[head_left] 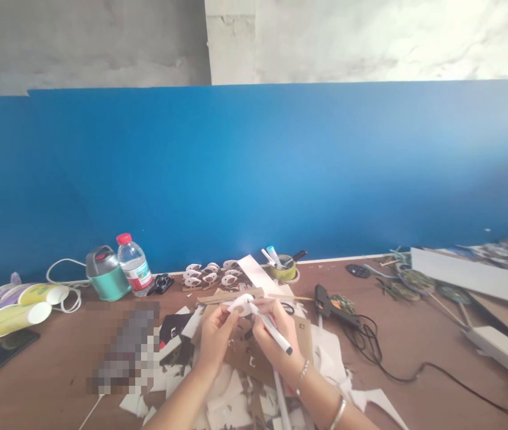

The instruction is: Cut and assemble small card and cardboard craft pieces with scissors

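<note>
My left hand (pixel 216 332) pinches a small white paper cutout (pixel 241 304) over the middle of the table. In my right hand (pixel 278 332) is a white marker pen (pixel 278 335), its dark end pointing down and right toward me. The pen's other end meets the cutout, though my fingers partly hide the contact. Beneath both hands lies brown cardboard (pixel 254 358) with small cut shapes in it, among many white paper scraps (pixel 227 406). Just beyond, several white cutouts with dark marks (pixel 210 278) stand in rows.
A glue gun (pixel 326 303) with a black cable lies to the right. Behind are a tape roll (pixel 284 273) holding pens, a water bottle (pixel 134 266) and a teal container (pixel 109 280). Paper cups (pixel 18 318) and a phone (pixel 0 359) lie left; a white power strip (pixel 507 356) sits right.
</note>
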`<state>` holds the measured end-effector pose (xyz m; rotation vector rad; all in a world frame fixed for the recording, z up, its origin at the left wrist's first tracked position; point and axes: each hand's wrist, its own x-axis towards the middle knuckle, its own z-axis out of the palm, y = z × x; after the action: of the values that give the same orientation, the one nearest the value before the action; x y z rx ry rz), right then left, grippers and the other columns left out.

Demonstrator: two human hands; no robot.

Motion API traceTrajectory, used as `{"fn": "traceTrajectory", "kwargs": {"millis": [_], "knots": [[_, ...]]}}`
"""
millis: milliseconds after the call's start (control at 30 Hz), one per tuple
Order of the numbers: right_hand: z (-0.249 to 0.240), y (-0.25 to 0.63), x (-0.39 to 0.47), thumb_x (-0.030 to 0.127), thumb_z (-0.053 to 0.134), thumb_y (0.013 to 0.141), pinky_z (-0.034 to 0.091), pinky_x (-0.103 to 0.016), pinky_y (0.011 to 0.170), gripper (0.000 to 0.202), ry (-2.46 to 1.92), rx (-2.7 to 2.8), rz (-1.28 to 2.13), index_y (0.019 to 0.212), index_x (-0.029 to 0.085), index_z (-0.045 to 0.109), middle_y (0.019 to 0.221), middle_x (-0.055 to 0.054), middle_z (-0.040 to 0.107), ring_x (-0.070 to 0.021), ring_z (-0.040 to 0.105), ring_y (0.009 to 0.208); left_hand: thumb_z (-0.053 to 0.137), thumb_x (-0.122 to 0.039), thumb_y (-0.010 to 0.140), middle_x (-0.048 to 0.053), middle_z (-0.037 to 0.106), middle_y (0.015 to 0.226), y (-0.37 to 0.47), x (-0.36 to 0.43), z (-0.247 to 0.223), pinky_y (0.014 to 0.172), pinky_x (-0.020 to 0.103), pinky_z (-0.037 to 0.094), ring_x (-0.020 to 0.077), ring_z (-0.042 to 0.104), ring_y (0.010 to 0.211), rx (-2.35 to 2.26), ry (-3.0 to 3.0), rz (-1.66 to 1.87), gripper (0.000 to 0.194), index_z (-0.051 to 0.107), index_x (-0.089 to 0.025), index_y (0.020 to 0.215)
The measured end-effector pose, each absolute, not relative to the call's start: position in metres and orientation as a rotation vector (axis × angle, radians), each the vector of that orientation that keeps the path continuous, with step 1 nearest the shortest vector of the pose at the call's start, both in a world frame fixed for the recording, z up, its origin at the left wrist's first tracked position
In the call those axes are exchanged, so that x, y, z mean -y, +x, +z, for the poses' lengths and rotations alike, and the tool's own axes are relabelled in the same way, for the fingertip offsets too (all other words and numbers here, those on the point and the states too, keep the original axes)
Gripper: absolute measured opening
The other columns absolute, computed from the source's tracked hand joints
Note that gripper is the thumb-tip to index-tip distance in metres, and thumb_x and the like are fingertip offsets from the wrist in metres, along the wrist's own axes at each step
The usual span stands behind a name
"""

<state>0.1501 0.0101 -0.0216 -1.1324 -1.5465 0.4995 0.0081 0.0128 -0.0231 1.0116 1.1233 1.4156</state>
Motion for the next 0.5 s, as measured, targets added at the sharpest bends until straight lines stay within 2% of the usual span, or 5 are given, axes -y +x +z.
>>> {"fn": "traceTrajectory", "kwargs": {"millis": [500], "knots": [[-0.0193, 0.1484, -0.0088, 0.015, 0.052, 0.073, 0.052, -0.033, 0.079, 0.009, -1.136, 1.504, 0.492, 0.077, 0.023, 0.051, 0.096, -0.005, 0.07, -0.0217, 0.066, 0.091, 0.073, -0.044, 0.069, 0.003, 0.071, 0.074, 0.0058, -0.0156, -0.0295, 0.061, 0.023, 0.046, 0.0186, 0.064, 0.072, -1.108, 1.022, 1.424, 0.029, 0.067, -0.018, 0.08]]}}
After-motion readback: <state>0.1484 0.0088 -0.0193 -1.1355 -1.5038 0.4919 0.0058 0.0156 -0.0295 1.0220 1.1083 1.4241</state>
